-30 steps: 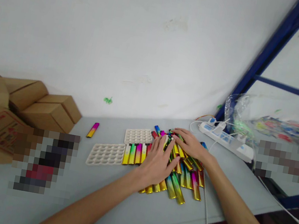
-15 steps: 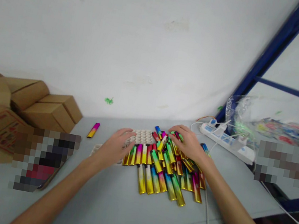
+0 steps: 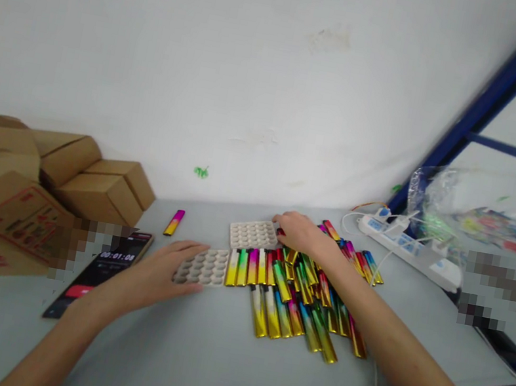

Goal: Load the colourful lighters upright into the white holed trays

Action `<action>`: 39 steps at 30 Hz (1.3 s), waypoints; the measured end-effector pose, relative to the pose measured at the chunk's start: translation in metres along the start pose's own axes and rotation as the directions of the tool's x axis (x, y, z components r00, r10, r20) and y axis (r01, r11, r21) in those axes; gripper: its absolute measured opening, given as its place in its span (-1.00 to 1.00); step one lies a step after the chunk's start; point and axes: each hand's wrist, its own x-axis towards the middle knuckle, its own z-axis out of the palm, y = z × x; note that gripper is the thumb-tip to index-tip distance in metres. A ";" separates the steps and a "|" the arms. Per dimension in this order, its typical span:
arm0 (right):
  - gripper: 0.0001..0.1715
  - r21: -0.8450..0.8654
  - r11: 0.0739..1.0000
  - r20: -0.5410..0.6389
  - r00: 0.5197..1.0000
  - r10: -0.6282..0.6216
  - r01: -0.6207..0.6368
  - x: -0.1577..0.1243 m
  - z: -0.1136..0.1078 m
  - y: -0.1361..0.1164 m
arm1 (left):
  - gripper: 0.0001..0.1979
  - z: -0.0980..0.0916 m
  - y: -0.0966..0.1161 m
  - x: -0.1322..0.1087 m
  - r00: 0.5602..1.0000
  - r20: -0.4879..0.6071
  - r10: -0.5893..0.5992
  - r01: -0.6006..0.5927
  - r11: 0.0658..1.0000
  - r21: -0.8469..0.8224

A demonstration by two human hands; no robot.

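Lighters (image 3: 281, 281) lie heaped on the table (image 3: 189, 357), right of the front tray (image 3: 213, 269). The left hand (image 3: 154, 276), thumb and fingers spread apart, frames that tray's left end. The right hand (image 3: 301, 233) is over the lighters beside the rear tray (image 3: 253, 236); whether its fingers pinch anything, I cannot tell.

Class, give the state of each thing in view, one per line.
Near tray: flat, hollows up
Far tray: flat, hollows up
Shiny pieces: lying close, many overlapping
Lone piece: lying apart
Left hand: spread, at near tray
Right hand: over shiny pieces
Phone: lit, reading 00:01:08
Power strip: plugs inserted
Front box: open
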 end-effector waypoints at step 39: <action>-0.27 0.999 0.005 -0.052 0.999 0.007 0.052 -0.042 -0.012 -0.050 | -0.36 0.009 0.026 0.023 0.993 -0.006 0.120 -0.120 0.990 -0.068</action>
